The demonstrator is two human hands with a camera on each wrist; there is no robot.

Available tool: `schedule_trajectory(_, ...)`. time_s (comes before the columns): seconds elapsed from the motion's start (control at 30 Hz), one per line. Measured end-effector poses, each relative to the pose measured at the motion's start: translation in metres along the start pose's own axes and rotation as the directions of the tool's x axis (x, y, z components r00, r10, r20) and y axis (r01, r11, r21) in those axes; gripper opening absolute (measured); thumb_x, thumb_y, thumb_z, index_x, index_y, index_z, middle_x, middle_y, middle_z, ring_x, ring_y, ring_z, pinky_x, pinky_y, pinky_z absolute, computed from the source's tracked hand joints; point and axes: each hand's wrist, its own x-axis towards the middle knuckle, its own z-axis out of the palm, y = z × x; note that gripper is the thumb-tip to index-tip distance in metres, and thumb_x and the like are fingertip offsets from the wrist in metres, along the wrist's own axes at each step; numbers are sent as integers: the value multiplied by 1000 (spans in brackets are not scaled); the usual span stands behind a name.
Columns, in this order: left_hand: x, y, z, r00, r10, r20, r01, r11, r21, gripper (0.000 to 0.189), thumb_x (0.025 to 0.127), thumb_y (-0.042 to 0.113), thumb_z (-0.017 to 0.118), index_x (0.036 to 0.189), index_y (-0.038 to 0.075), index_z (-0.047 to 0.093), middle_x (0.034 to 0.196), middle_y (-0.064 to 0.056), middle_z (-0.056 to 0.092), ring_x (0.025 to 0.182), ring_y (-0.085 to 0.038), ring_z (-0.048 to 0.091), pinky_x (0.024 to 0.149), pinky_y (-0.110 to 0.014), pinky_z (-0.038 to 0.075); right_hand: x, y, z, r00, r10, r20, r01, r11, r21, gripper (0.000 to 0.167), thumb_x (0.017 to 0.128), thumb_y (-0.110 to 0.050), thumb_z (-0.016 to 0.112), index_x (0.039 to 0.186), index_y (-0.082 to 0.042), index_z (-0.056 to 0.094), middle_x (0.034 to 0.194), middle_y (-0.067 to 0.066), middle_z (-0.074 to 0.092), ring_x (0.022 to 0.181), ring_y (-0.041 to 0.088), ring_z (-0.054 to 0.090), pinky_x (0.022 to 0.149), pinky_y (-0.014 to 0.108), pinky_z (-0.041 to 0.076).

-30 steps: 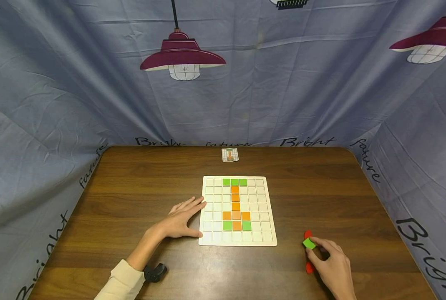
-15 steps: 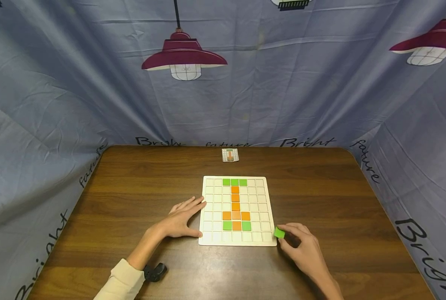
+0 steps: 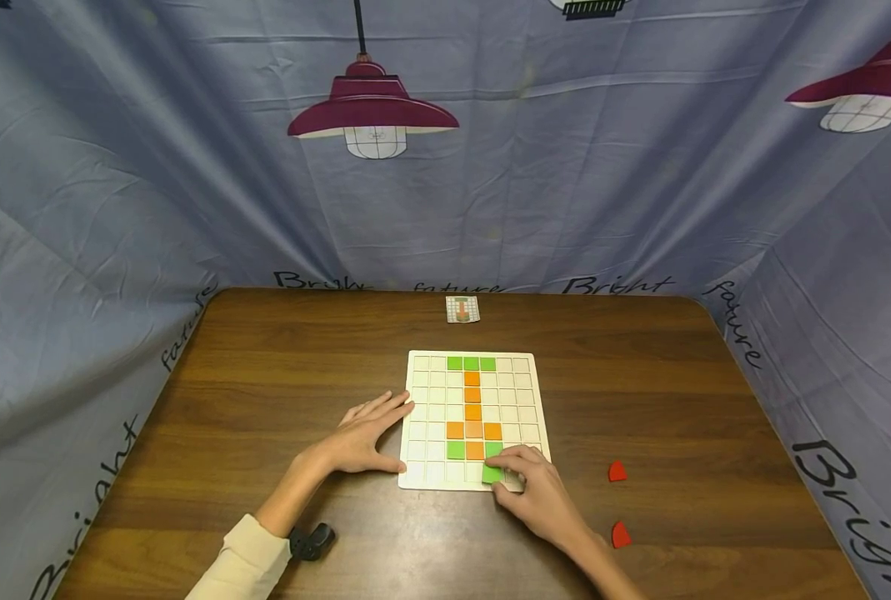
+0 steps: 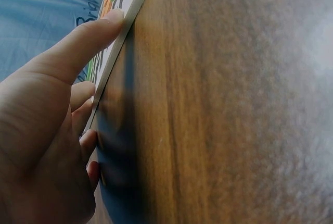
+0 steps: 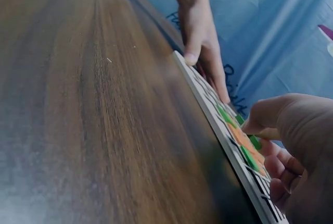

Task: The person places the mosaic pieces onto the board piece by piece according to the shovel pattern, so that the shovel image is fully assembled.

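A white square grid board (image 3: 424,477) lies on the wooden table, bearing green and orange square tiles in a tall figure. My right hand (image 3: 537,495) pinches a green tile (image 3: 492,474) between thumb and fingers over the bottom row, just below another green tile. Part of that bottom right corner is hidden by the hand. At the board's left edge rests my left hand (image 3: 364,443), fingers and thumb spread; in the left wrist view its thumb (image 4: 106,26) touches the rim. The right wrist view has my right hand (image 5: 307,135) low over the tiles.
Two red wedge-shaped pieces, one farther back (image 3: 617,472) and one nearer (image 3: 621,534), lie right of the board. Behind the board is a small card (image 3: 463,309) printed with a grid figure. Blue-grey printed curtains (image 3: 565,183) surround the table (image 3: 280,350).
My right hand has carried the green tile leftward from beside the red pieces onto the board's bottom row, uncovering both red pieces. My left hand has stayed at the board's edge.
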Motion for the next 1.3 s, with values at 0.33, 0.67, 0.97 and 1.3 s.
schedule_trajectory(0.33,0,0,0,1000,1,-1,-1,1000,1,95,82,47,77,158,16,31,164,-4,22,151,-31,12,111,-63,16,7,-3,12,1000,-24,18,25,997,-66,32,70,0,80,99,-13,79,101,-14,65,96,9,57,80,34,46)
schedule_trajectory(0.67,0,-1,1,1000,6,-4,-6,1000,-2,95,82,49,76,159,15,31,164,-4,22,151,-31,11,111,-62,16,9,-4,16,998,-28,53,33,994,-106,31,72,-3,80,101,-16,79,102,-13,65,97,10,57,85,39,44)
schedule_trajectory(0.97,1,-3,3,1000,4,-6,-4,1000,-4,96,81,50,76,159,16,30,164,-3,22,151,-31,11,110,-63,16,13,-5,18,997,-33,64,40,993,-114,31,72,-4,82,101,-15,79,102,-12,65,90,7,54,79,34,43)
schedule_trajectory(1.3,1,-2,1,1000,10,-7,-10,1000,-4,96,82,49,76,159,15,30,164,-4,22,150,-31,12,110,-63,16,14,-3,17,996,-40,83,49,992,-112,31,73,-1,83,102,-13,79,101,-10,63,90,9,54,78,35,43)
